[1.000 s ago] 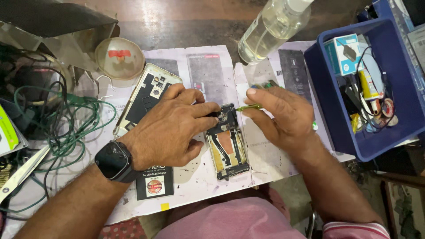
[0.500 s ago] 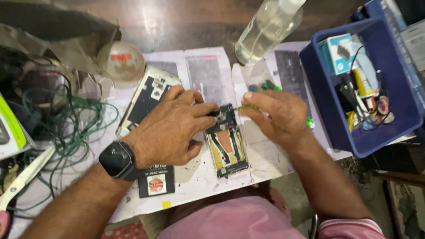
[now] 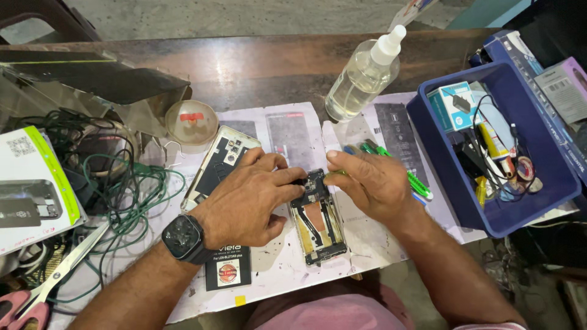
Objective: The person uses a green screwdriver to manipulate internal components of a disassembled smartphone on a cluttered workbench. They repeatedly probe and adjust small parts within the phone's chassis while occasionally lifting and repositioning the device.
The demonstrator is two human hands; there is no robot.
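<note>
A person sits at a dark wooden counter [image 3: 257,67] with white paper sheets [image 3: 281,269] spread on it. In the middle lies an opened phone with its back cover off and its gold and black insides showing [image 3: 318,223]. It rests flat on the paper, between the two hands.

The left hand [image 3: 247,201] lies on the top left part of the phone. Its fingers are bent and pressed down on the phone's upper end, so its grip is closed on the phone. A black smart watch [image 3: 182,237] sits on that wrist.

The right hand [image 3: 370,183] is just beside the phone on its right. Its grip is closed around a thin green-handled tool [image 3: 419,184], and the tip points at the top of the phone. The green handle sticks out past the hand.

A pale phone back cover [image 3: 217,162] lies just left of the left hand. A small black card [image 3: 227,267] lies near the watch. A clear plastic spray bottle with a white top [image 3: 362,76] stands behind the hands. A blue plastic bin full of small tools and boxes [image 3: 440,195] sits to the right. Green wires [image 3: 131,189] and scissors with pink handles [image 3: 46,284] lie at the left
</note>
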